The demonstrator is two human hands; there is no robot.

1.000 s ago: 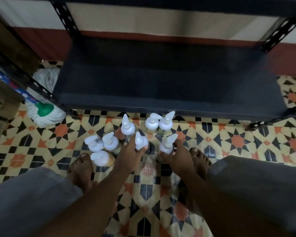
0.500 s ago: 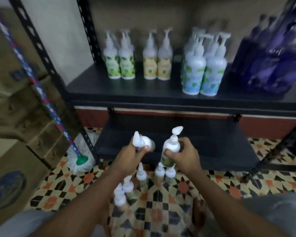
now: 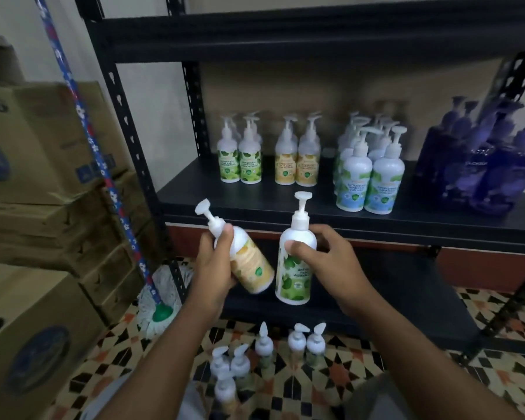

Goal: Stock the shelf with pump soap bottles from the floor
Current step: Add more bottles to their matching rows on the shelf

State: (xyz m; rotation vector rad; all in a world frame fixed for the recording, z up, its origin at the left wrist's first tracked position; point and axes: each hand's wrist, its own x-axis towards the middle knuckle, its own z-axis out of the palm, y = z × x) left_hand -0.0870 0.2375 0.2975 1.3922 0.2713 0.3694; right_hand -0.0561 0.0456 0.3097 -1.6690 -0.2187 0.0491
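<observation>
My left hand (image 3: 212,268) grips a white pump bottle with a yellow label (image 3: 249,265), tilted to the left. My right hand (image 3: 325,256) holds an upright white pump bottle with a green label (image 3: 294,277). Both bottles hang in front of the black shelf board (image 3: 255,198), a little below its front edge. On that board stand green-label bottles (image 3: 240,159), yellow-label bottles (image 3: 297,162), blue-label bottles (image 3: 367,177) and purple bottles (image 3: 479,165). Several more pump bottles (image 3: 267,353) stand on the tiled floor below my hands.
A mop with a blue flowered handle (image 3: 103,165) leans against the rack's left post, its head (image 3: 161,301) on the floor. Stacked cardboard boxes (image 3: 40,207) fill the left side. A lower black shelf (image 3: 406,298) sits just above the patterned floor tiles (image 3: 346,389).
Both hands lifted one bottle each off the floor and raised them up to the level of the stocked shelf. My view swung up from the floor to the shelf.
</observation>
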